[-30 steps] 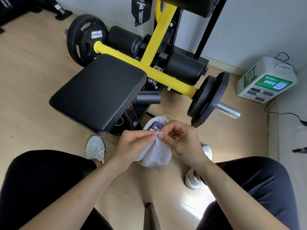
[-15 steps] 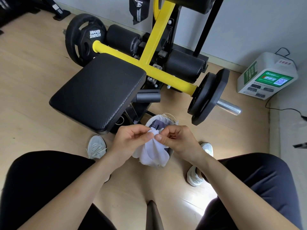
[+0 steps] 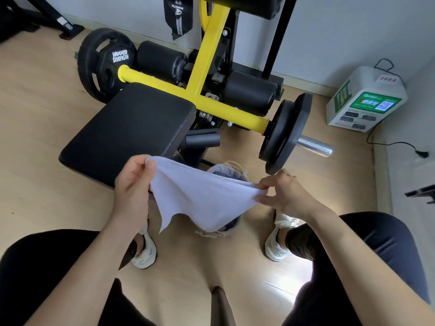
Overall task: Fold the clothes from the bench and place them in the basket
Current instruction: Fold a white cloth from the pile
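Head view: the cloth [image 3: 202, 198], small and white, hangs at the centre of the frame, stretched along its top edge between your two hands, with the lower edge falling in uneven points. Your left hand [image 3: 131, 187] grips the upper left corner, thumb on top and fingers curled under the fabric. Your right hand [image 3: 282, 196] pinches the right end between thumb and fingertips, and the other fingers are loosely bent and hold nothing. Neither hand touches anything else. Straight beneath the cloth sits the basket [image 3: 235, 168] on the floor between your shoes; only parts of its rim show above and below the fabric, with something dark inside. The bench [image 3: 131, 128] pad lies just beyond your left hand, in the middle left of the frame. You look to be at the spreading step, the piece opened flat and not yet folded. The next move likely calls for bringing the two pinched ends together so the edges match, keeping the top edge taut so it does not sag, then lowering the folded piece into the basket below.
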Tool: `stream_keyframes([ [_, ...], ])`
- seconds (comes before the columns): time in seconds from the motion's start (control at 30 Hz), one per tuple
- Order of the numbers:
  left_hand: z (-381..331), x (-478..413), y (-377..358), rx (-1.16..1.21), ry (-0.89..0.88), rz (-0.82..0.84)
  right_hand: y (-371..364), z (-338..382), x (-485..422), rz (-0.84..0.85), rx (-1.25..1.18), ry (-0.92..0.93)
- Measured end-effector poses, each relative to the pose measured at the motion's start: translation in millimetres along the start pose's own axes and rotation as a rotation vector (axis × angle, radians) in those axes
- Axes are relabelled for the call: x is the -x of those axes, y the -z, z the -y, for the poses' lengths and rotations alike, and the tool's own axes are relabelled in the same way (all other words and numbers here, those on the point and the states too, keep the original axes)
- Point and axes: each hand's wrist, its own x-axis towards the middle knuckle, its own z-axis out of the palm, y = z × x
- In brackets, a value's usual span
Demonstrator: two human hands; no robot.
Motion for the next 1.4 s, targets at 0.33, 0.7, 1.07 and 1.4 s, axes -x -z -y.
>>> stream_keyframes([
  [0.33,8.4,-3.7,-2.2,0.015,-0.018,-0.059,13.9,-7.4,-5.9,-0.306,-0.128,0.147],
  [0.7,15.4,-5.6,-4.6,-0.035,0.019,-0.055,20.9,-8.9,-5.9,-0.169,-0.316,-0.093],
  [1.07,22.6,-4.8,-8.8,-0.031,0.054,-0.063,23.0,-20.8,-8.2,-0.172,-0.070,-0.115],
  [1.4,23.5,-5.1,-11.7,-0.062,0.041,-0.094,28.1,-22.2,-9.2,-0.400,-0.369,-0.126],
])
